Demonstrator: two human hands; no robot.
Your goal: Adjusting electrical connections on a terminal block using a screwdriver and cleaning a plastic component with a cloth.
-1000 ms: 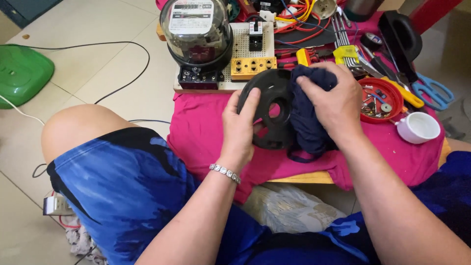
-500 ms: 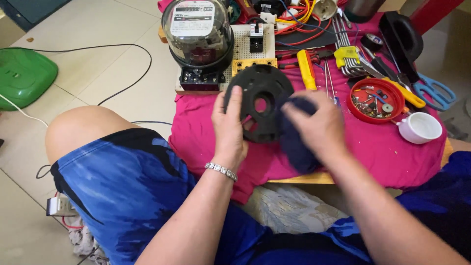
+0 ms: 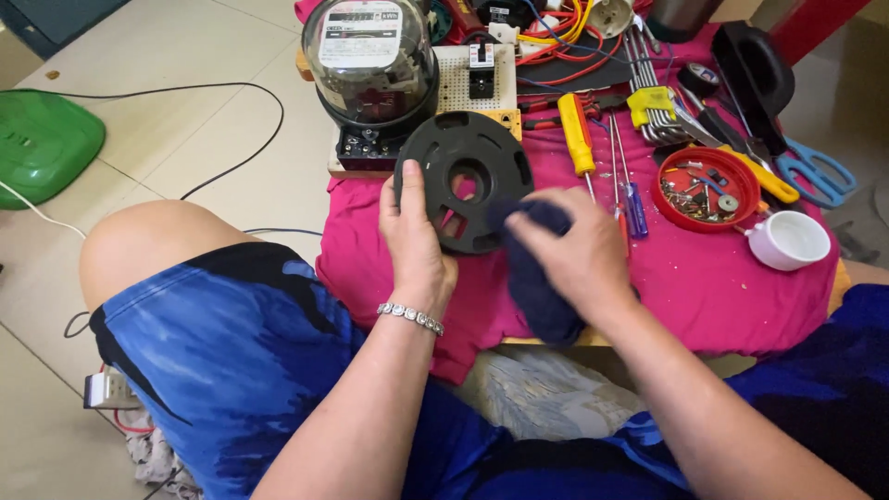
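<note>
A round black plastic disc (image 3: pixel 463 167) with cut-out holes stands tilted on the pink cloth (image 3: pixel 704 287). My left hand (image 3: pixel 417 241) grips the disc's left rim, thumb up along its edge. My right hand (image 3: pixel 579 255) is closed on a dark blue rag (image 3: pixel 532 287) and presses it against the disc's lower right edge. The rag hangs down below my palm. A silver bracelet sits on my left wrist.
Behind the disc stands a glass-domed electric meter (image 3: pixel 370 65) beside a perforated board (image 3: pixel 472 79). To the right lie a yellow screwdriver (image 3: pixel 579 139), hex keys (image 3: pixel 653 111), a red lid of small parts (image 3: pixel 706 190), a white cup (image 3: pixel 787 241) and blue scissors (image 3: pixel 820 176). A green object (image 3: pixel 42 143) sits on the floor at left.
The disc has turned from lying under both hands to standing more upright and farther back. My right hand with the rag slid down from the disc's top to its lower right edge.
</note>
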